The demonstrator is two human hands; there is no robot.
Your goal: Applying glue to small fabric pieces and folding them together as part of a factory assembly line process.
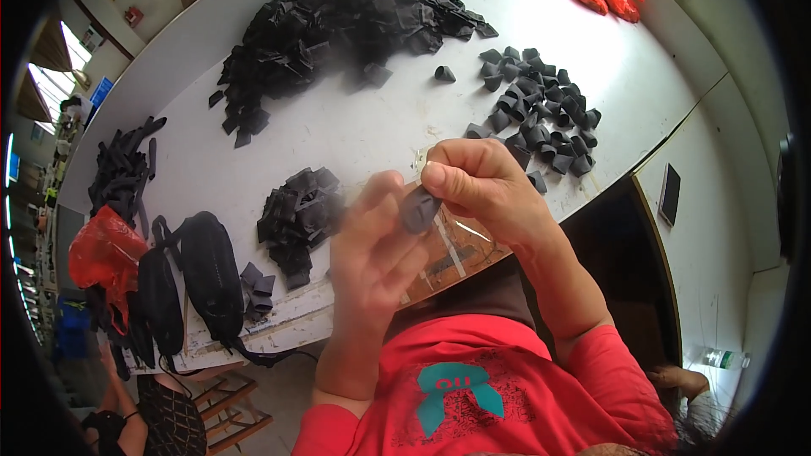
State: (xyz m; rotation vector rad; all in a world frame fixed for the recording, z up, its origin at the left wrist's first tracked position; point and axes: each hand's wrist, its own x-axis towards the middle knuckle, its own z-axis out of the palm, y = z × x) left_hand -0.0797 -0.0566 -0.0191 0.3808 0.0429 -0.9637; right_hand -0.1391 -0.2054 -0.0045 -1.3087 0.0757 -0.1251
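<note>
Up close, right hand [481, 181] pinches black fabric piece [418, 209] against left hand [372, 245].

I sit at a long white table [363, 131] | bright windows [51, 76] along my left wall | pale floor [726, 228] to my right

bright daylight, blurred hands, fisheye-bent edges

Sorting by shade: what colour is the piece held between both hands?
Dark grey-black piece; head view.
</note>
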